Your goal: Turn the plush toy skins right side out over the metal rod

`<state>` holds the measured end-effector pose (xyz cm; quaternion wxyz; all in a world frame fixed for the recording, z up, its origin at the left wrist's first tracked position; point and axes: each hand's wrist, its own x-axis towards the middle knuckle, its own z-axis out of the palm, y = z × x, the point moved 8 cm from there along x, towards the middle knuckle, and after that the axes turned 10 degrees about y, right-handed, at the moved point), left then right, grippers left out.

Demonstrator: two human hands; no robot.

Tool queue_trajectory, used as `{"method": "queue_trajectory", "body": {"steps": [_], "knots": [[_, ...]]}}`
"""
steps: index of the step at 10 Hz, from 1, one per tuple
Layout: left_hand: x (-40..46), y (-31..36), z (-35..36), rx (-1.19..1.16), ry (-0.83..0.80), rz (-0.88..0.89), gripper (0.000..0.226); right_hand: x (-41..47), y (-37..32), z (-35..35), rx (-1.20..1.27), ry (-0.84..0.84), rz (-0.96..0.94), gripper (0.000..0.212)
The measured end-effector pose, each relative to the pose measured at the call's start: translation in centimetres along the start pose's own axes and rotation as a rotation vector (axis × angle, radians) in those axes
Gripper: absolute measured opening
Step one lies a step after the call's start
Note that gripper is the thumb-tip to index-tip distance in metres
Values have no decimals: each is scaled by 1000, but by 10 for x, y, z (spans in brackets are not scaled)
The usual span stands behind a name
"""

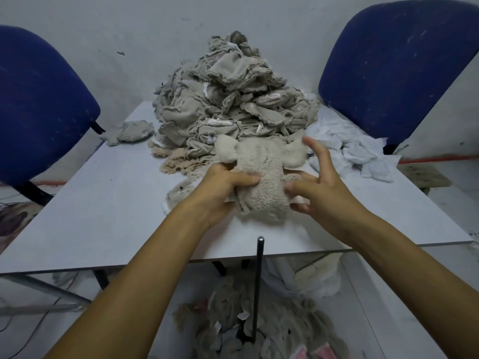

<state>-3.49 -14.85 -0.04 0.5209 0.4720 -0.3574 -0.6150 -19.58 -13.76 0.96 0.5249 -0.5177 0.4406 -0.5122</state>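
Skins pile (228, 104) behind plush skin (261, 182).

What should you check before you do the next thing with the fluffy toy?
1. Left hand grips the fluffy toy skin: ok.
2. Right hand has a firm hold: not ok, its fingers are spread and only touch the skin.
3. Metal rod is free, nothing on its tip: ok.
4. Skin is fully fluffy side out: cannot tell, part is hidden by the hands.
5. More skins wait in the pile on the table: ok.
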Motion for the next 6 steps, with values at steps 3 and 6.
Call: {"method": "queue_trajectory", "body": {"steps": [3, 6], "knots": [[-26, -6, 21, 113, -372, -83, 47, 0, -15, -11, 112, 55, -30, 51], [-13, 18, 4, 334, -208, 100, 37, -20, -110, -42, -291, 336, -655, 22]]}}
